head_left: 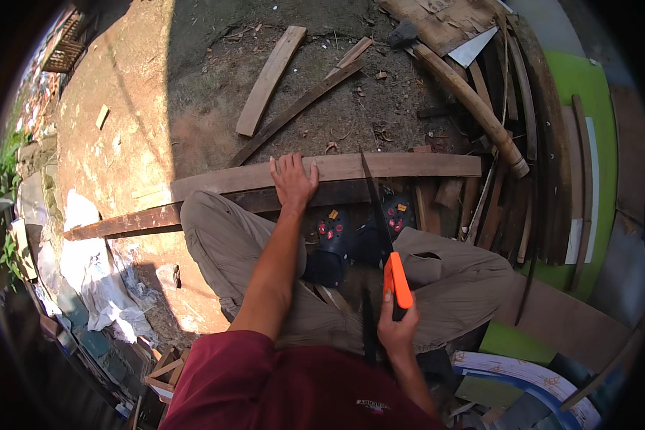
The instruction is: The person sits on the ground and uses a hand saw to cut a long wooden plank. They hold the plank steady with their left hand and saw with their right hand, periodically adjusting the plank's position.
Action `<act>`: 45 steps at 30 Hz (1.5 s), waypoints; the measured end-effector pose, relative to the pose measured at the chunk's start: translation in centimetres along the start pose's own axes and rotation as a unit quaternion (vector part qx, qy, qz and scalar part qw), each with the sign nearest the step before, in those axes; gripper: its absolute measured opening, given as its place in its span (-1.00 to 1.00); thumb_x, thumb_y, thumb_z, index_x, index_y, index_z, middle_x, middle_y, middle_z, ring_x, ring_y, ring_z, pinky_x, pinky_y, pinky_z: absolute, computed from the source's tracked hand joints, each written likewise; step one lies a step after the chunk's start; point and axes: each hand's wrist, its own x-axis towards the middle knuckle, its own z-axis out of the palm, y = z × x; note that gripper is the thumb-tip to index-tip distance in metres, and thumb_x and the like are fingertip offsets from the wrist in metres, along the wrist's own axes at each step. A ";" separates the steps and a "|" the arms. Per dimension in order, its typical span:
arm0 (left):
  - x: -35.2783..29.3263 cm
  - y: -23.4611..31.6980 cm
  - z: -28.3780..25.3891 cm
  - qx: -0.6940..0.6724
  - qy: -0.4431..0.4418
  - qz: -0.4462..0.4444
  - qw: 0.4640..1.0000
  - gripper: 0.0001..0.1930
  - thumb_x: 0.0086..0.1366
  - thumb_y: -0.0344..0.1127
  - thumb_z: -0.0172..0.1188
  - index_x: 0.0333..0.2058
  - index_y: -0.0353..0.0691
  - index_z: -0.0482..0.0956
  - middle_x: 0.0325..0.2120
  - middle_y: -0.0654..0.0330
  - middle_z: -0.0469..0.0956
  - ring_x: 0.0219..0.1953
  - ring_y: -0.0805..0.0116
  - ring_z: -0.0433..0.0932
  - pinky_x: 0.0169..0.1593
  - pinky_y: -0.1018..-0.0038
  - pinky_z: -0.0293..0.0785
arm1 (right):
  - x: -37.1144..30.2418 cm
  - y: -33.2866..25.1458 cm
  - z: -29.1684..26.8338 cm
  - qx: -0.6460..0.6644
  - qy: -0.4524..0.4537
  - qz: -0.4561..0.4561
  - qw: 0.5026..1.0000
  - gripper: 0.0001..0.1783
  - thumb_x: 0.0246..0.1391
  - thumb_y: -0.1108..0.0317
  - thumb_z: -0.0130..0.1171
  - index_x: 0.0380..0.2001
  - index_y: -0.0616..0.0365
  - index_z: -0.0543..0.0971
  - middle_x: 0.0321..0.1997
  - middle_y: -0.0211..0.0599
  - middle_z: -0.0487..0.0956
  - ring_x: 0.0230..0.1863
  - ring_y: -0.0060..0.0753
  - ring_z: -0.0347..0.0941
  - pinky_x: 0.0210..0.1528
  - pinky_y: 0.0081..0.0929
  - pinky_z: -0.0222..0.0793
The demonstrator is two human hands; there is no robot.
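A long, pale wooden plank (401,165) lies crosswise in front of my knees. On top of it, left of its middle, my left hand (294,179) rests flat with the fingers spread. My right hand (398,324) grips the orange handle of a handsaw (380,211). The dark blade points away from me, and its far end crosses the plank to the right of my left hand. Beneath and nearer than the plank runs a darker timber (129,221). Whether the saw teeth have bitten into the wood cannot be made out.
Two loose boards (272,80) (301,107) lie on the dirt ahead. A hammer (466,93) with a thick wooden handle leans on scrap timber (548,143) at the right. White plastic sheeting (97,279) lies at the left. My shoes (327,247) are close under the plank.
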 end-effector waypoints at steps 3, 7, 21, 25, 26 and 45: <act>-0.1 0.3 -0.2 -0.004 -0.016 0.009 1.000 -0.53 0.32 0.04 0.11 0.00 -0.21 0.51 -0.06 0.13 0.49 0.18 0.18 0.38 0.47 0.01 -0.14 | 7.9 2.0 6.2 -0.003 0.032 -0.017 0.999 -0.77 0.28 0.33 0.23 -0.22 0.31 0.52 -0.44 0.02 0.62 -0.44 0.05 0.62 -0.40 -0.24 0.43; -0.9 0.0 0.2 0.006 0.019 0.007 1.000 -0.54 0.31 0.05 0.11 -0.03 -0.21 0.52 -0.07 0.12 0.50 0.17 0.18 0.37 0.48 0.02 -0.15 | 3.5 2.0 3.8 -0.015 0.027 -0.026 0.999 -0.78 0.28 0.32 0.24 -0.26 0.29 0.50 -0.50 0.03 0.58 -0.48 0.09 0.59 -0.41 -0.24 0.42; 0.3 -1.0 1.0 -0.025 -0.003 -0.019 0.999 -0.55 0.33 0.06 0.09 -0.06 -0.21 0.50 -0.11 0.08 0.48 0.12 0.12 0.39 0.43 -0.01 -0.10 | 1.6 1.4 2.1 -0.012 0.027 -0.049 0.998 -0.83 0.22 0.42 0.26 -0.22 0.31 0.54 -0.45 0.01 0.63 -0.36 -0.10 0.69 -0.33 -0.29 0.51; 0.4 -0.2 0.1 0.000 -0.026 -0.020 0.999 -0.53 0.33 0.09 0.09 -0.06 -0.22 0.50 -0.10 0.08 0.48 0.11 0.13 0.40 0.43 0.00 -0.10 | -2.8 0.9 -0.7 -0.023 0.023 -0.052 0.998 -0.86 0.21 0.45 0.27 -0.25 0.29 0.55 -0.46 -0.02 0.64 -0.39 -0.13 0.69 -0.34 -0.31 0.50; 0.5 0.0 -0.1 -0.005 -0.028 -0.018 0.999 -0.55 0.32 0.08 0.10 -0.08 -0.21 0.50 -0.11 0.08 0.48 0.11 0.13 0.40 0.43 0.00 -0.10 | 0.0 1.9 1.5 -0.015 0.031 -0.053 0.998 -0.86 0.21 0.44 0.26 -0.28 0.28 0.53 -0.49 0.00 0.61 -0.43 -0.04 0.66 -0.39 -0.27 0.47; -0.9 -0.5 0.5 -0.010 0.066 0.002 0.998 -0.57 0.29 0.06 0.12 -0.11 -0.19 0.54 -0.11 0.12 0.48 0.12 0.16 0.39 0.42 -0.01 -0.06 | 0.0 2.9 0.5 0.033 -0.018 0.059 0.998 -0.76 0.27 0.40 0.20 -0.15 0.41 0.55 -0.33 0.02 0.65 -0.35 -0.15 0.63 -0.34 -0.25 0.42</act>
